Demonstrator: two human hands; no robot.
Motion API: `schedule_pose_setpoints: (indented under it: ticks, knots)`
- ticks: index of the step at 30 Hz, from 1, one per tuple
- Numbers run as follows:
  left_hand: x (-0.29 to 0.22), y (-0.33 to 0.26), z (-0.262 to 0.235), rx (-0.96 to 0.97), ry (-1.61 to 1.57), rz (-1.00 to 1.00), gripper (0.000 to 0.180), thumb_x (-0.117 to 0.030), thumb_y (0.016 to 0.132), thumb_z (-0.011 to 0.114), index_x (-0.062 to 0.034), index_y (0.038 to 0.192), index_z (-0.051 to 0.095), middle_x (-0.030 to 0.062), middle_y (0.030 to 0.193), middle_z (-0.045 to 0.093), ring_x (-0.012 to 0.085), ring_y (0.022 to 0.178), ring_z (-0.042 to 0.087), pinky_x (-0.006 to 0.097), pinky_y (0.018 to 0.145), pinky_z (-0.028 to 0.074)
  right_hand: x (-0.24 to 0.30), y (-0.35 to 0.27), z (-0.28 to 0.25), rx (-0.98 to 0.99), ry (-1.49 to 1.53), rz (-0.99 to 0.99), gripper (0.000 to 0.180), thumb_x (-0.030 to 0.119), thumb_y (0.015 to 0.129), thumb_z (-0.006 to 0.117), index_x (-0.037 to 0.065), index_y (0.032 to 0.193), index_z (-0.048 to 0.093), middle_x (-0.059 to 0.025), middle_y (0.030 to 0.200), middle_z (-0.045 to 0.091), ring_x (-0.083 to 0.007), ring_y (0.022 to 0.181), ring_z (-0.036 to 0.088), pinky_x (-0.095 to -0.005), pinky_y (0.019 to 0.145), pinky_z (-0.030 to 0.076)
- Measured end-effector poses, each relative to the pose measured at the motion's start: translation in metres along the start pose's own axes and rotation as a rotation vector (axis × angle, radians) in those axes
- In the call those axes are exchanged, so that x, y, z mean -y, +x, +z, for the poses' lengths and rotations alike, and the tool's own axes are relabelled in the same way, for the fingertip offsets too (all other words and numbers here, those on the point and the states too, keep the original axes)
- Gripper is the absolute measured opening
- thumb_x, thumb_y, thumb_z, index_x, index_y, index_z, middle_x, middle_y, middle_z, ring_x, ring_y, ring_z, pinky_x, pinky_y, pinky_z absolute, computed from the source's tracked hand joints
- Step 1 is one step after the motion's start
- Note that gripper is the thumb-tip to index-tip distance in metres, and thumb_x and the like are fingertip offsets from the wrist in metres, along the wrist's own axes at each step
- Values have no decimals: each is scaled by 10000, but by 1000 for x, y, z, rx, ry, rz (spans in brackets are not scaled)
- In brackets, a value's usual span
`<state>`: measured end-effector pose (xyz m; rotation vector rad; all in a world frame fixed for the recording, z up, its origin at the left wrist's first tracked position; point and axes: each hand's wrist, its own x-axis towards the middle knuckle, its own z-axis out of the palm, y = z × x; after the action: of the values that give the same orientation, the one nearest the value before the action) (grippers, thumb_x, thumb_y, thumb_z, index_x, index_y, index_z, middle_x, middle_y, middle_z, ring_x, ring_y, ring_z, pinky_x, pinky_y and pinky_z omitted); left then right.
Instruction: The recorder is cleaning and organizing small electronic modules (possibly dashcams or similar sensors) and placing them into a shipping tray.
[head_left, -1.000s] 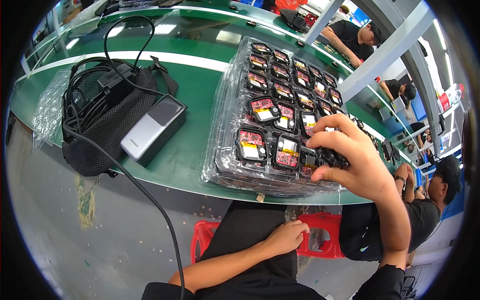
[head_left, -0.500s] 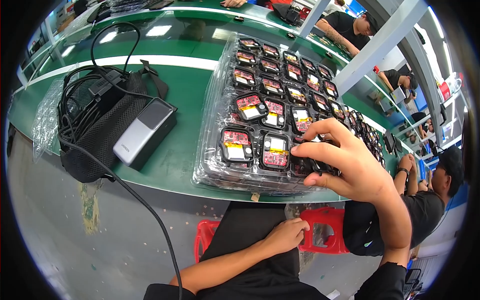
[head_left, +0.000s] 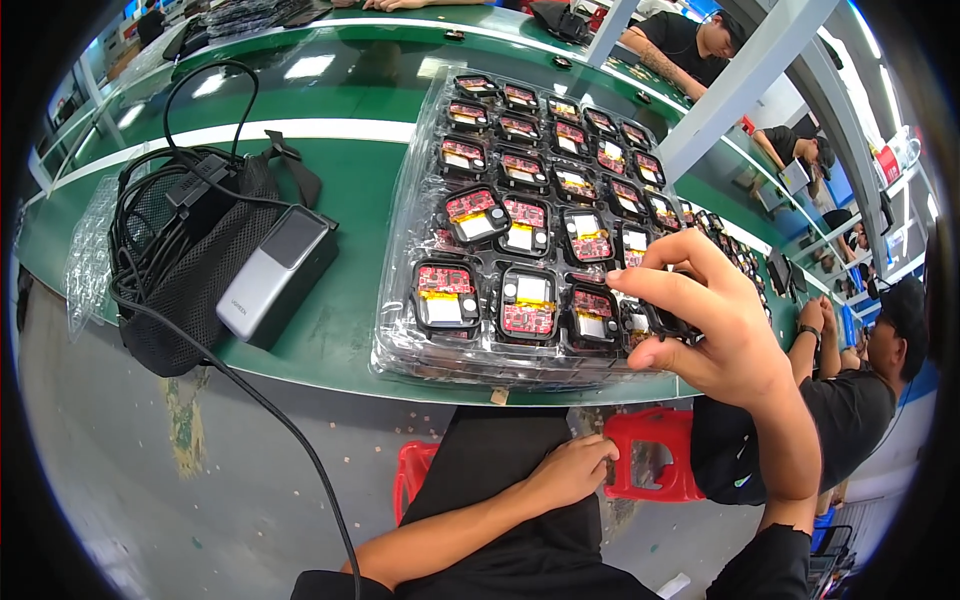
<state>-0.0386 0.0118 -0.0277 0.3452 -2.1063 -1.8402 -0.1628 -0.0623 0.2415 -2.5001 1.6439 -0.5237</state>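
My right hand (head_left: 715, 315) is over the near right part of a clear plastic tray (head_left: 440, 358), thumb and fingers curled around a dark black-cased unit (head_left: 676, 322), mostly hidden by the hand. Just left of the fingertips, a black-cased circuit-board unit (head_left: 594, 316) with a red board and white block sits in its pocket. Several similar units fill the other pockets; one tilted unit (head_left: 475, 213) partly overlaps its neighbour. My left hand (head_left: 572, 470) rests on my lap, its fingers loosely curled with nothing in them.
Left of the tray, a grey power bank (head_left: 275, 270) lies against a black mesh pouch (head_left: 215, 270) with coiled cables. One black cable (head_left: 290, 410) hangs over the table edge. Red stools (head_left: 650, 480) stand below. A co-worker (head_left: 850, 390) sits at the right.
My right hand has shifted right across the tray, uncovering the unit in the third pocket of the near row. The view has shifted slightly. My left hand stays on my lap.
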Motion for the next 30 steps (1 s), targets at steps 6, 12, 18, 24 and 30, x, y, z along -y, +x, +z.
schedule_pose_setpoints:
  ticks: [6, 12, 18, 24, 30]
  knots:
    - [-47, -22, -19, -16, 49, 256, 277, -4, 871, 604, -29, 1144, 647, 135, 1159, 636, 337, 1108, 628, 420, 952, 512, -17, -16, 5, 71, -12, 57, 602, 418, 789, 808, 97, 1278, 668, -131, 1115, 546, -325, 1015, 602, -413, 861, 524]
    - [-157, -62, -119, -305, 364, 589, 253, -53, 804, 723, -11, 1053, 714, 129, 1113, 679, 295, 1077, 685, 403, 883, 583, -20, -29, 10, -10, 3, 72, 633, 453, 774, 803, 117, 1291, 660, -130, 1129, 519, -316, 1002, 592, -406, 846, 523]
    - [-198, -54, -210, -713, 972, 462, 317, -210, 910, 726, 17, 1130, 698, 193, 1161, 713, 411, 1155, 663, 472, 989, 518, -31, -48, 13, -350, 13, 196, 591, 407, 701, 867, 28, 1084, 623, -113, 989, 644, -310, 778, 663, -377, 677, 544]
    - [-196, -20, -248, -597, 1104, 256, 563, -340, 885, 755, 28, 1297, 648, 196, 1289, 675, 388, 1303, 577, 472, 1115, 423, -35, -54, 17, -362, -208, 21, 505, 386, 657, 886, 31, 917, 639, -102, 985, 660, -274, 696, 654, -344, 599, 528]
    - [-194, -34, -271, -386, 1116, 164, 604, -485, 866, 728, -12, 1240, 693, 170, 1307, 673, 394, 1327, 554, 552, 1145, 372, -31, -75, 29, -366, -238, 4, 596, 525, 715, 799, 22, 1022, 712, -100, 1001, 639, -234, 685, 587, -336, 595, 490]
